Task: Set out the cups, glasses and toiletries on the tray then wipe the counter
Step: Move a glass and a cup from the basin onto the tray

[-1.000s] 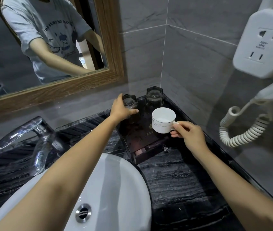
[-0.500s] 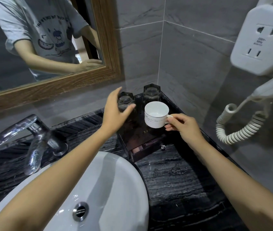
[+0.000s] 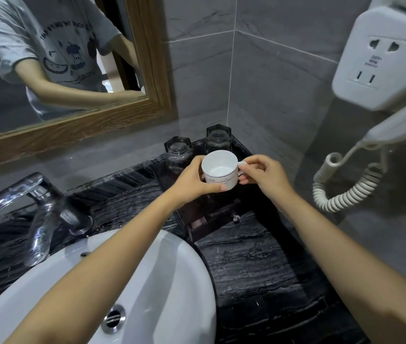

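White cup (image 3: 219, 170) held w/ both hands over dark tray (image 3: 244, 150) in corner of black marble worktop (image 3: 259, 264). Left hand (image 3: 192, 181) wrapped round cup's side, thumb across front. Right hand (image 3: 262, 171) pinching handle, fingers curled. Cup upright, looks empty. Two glasses at tray's back: one (image 3: 178, 153) just behind left hand, other (image 3: 218, 137) behind cup. Basin (image 3: 172, 281) + tap (image 3: 35, 209) to left.

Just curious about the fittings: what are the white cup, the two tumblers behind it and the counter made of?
The white cup looks like glazed ceramic, opaque and glossy. The tumblers look like clear glass, see-through with reflections. The counter seems polished black stone with pale veins, possibly an imitation.
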`<state>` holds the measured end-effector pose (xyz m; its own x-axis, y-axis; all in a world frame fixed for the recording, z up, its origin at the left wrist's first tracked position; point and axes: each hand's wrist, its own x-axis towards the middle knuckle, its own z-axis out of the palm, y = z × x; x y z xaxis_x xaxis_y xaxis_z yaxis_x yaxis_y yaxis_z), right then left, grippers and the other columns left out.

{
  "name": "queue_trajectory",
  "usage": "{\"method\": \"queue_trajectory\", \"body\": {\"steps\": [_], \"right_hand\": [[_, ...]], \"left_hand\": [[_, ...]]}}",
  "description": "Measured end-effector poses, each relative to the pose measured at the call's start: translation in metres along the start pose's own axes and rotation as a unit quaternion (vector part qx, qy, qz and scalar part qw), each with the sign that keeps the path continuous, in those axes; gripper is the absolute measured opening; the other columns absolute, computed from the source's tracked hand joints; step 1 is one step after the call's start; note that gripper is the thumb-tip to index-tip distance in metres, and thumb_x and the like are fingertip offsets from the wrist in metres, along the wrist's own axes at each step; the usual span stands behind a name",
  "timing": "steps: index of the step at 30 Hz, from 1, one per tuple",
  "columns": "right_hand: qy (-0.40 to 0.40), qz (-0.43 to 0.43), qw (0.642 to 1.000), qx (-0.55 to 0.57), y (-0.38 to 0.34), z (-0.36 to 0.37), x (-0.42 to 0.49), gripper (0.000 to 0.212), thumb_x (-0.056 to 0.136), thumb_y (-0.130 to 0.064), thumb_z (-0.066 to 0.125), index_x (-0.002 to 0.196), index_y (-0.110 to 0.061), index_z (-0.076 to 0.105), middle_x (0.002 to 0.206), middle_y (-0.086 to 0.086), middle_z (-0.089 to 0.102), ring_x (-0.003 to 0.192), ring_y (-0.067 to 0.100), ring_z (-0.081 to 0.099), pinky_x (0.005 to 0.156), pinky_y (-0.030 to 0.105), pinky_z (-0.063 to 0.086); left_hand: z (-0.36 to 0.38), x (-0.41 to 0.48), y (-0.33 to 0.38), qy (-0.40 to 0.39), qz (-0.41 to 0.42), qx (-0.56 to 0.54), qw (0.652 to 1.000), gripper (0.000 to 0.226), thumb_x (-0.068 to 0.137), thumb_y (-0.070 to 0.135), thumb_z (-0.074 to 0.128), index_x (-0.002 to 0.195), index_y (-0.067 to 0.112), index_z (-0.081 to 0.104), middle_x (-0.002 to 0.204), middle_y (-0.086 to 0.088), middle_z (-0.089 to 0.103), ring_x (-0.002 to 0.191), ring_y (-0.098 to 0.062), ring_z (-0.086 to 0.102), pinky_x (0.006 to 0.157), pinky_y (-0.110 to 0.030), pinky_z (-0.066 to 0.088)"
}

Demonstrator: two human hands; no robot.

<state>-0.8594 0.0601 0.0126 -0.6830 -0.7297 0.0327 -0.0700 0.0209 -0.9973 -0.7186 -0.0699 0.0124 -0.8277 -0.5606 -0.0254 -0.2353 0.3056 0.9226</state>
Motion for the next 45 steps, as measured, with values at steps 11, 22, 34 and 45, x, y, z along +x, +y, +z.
{"method": "queue_trajectory", "body": {"steps": [11,22,34,45], "right_hand": [[0.128,0.081,0.988,-0.032,0.047,0.001,0.05,0.018,0.087,-0.004,0.06,0.101,0.003,0.068,0.088,0.013,0.065,0.073,0.018,0.06,0.068,0.022,0.052],[0.148,0.112,0.981,-0.051,0.06,0.004,0.073,0.019,0.086,-0.005,0.059,0.101,0.004,0.067,0.087,0.012,0.064,0.079,0.023,0.059,0.084,0.038,0.052],[0.129,0.088,0.972,-0.176,0.049,0.0,0.059,0.037,0.087,-0.009,0.06,0.122,0.004,0.057,0.118,0.022,0.065,0.11,0.032,0.061,0.099,0.038,0.046],[-0.055,0.089,0.834,-0.542,0.011,0.026,-0.04,0.066,0.085,-0.044,0.06,0.134,-0.006,0.038,0.139,0.018,0.038,0.129,0.038,0.032,0.1,0.048,0.037]], "left_hand": [[0.057,0.04,-0.022,0.137,-0.058,0.051,0.988,0.077,0.051,0.022,0.088,0.115,0.007,0.049,0.121,-0.009,0.057,0.114,-0.026,0.051,0.095,-0.041,0.045],[0.067,0.067,-0.039,0.145,-0.082,0.073,0.983,0.085,0.045,0.031,0.088,0.117,0.007,0.05,0.121,-0.011,0.055,0.116,-0.028,0.049,0.093,-0.043,0.047],[0.057,0.052,-0.037,0.121,-0.052,0.102,0.986,0.089,0.057,0.033,0.085,0.131,0.008,0.041,0.133,-0.013,0.048,0.125,-0.027,0.04,0.104,-0.043,0.039],[-0.003,-0.042,-0.022,0.007,-0.074,0.308,0.949,0.067,0.085,0.038,0.061,0.139,0.01,0.034,0.142,-0.012,0.045,0.13,-0.027,0.042,0.107,-0.037,0.036]]}}
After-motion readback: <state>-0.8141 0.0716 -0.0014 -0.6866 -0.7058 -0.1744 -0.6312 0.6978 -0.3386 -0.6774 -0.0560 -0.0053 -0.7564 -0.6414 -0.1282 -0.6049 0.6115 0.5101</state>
